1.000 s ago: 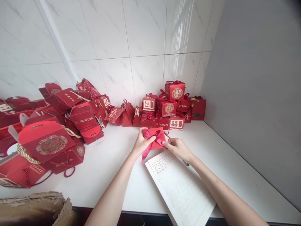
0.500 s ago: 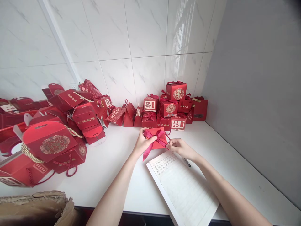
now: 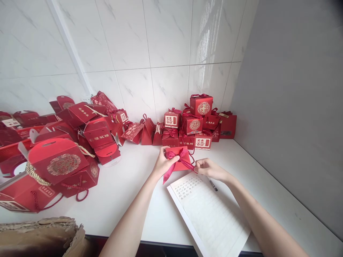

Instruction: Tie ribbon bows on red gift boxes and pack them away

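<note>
A small red gift box (image 3: 184, 165) with a twisted cord sits on the white table in front of me, a dark pink ribbon (image 3: 169, 172) tied in a bow on its top. My left hand (image 3: 165, 162) grips the box from its left side, thumb pressed on the middle of the bow. Between the pinched fingers of my right hand (image 3: 207, 168) is the ribbon's right end, drawn out past the box's edge. The fingers of my left hand behind the box are partly hidden.
A lined notepad (image 3: 211, 214) with handwriting lies below the box, a pen (image 3: 213, 185) beside it. Stacked red gift boxes (image 3: 201, 106) stand against the tiled wall. Open red boxes (image 3: 64, 160) pile up at left. A torn cardboard box (image 3: 40, 235) occupies the front left.
My right hand has moved slightly right, pulling the ribbon's end straighter and farther from the bow. My left hand keeps its hold on the box.
</note>
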Demonstrator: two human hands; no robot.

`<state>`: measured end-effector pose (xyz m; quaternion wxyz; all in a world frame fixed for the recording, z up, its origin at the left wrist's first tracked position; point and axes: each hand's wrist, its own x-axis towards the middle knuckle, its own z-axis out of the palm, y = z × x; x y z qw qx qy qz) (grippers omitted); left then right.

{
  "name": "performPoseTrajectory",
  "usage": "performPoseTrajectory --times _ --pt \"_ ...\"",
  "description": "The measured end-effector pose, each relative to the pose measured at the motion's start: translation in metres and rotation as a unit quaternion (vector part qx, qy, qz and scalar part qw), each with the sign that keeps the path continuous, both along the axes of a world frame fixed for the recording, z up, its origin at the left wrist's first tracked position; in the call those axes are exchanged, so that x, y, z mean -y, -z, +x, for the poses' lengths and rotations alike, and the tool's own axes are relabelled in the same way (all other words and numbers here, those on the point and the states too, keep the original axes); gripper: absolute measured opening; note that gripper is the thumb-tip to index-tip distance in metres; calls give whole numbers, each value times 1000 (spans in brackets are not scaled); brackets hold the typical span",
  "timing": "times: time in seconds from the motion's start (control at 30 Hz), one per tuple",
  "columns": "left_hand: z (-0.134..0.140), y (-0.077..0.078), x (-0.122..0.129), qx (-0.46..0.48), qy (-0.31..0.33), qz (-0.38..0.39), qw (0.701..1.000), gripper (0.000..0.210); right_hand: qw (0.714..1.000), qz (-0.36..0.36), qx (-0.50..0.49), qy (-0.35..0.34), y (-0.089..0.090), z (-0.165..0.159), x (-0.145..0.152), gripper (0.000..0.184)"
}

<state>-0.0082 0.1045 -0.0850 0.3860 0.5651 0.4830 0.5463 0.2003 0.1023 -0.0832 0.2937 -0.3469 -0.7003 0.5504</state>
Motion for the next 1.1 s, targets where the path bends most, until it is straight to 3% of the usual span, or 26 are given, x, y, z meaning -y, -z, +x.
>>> performPoseTrajectory --times 0.1,0.2,0.3,0.4,0.5,0.6,0.77,0.83,0.97,1.1 --pt "0 1 1 2 13 4 1000 44 994 67 19 84 -3 1 0 41" --pt "2 1 4 -6 53 1 999 46 963 160 -41 215 -3 -3 1 35" --pt "6 2 7 -15 86 1 996 50 939 225 -92 244 1 -11 2 33" --pt "9 4 8 -31 86 22 996 50 932 233 -114 251 5 -20 3 28" --pt "9 7 5 -48 51 57 996 53 938 197 -131 255 7 -25 3 31" --pt "6 10 0 -77 -10 149 986 54 934 185 -137 274 8 -28 1 34" --pt "0 14 -5 -172 -108 311 928 15 931 180 -132 288 10 -31 -1 32" --pt "0 14 -5 -178 -142 335 914 14 928 180 -131 297 11 -32 -1 32" --pt "7 11 0 -141 -154 314 926 23 928 169 -132 303 11 -33 -2 34" --pt "15 6 7 -44 -122 179 975 30 924 155 -148 316 11 -32 -4 37"
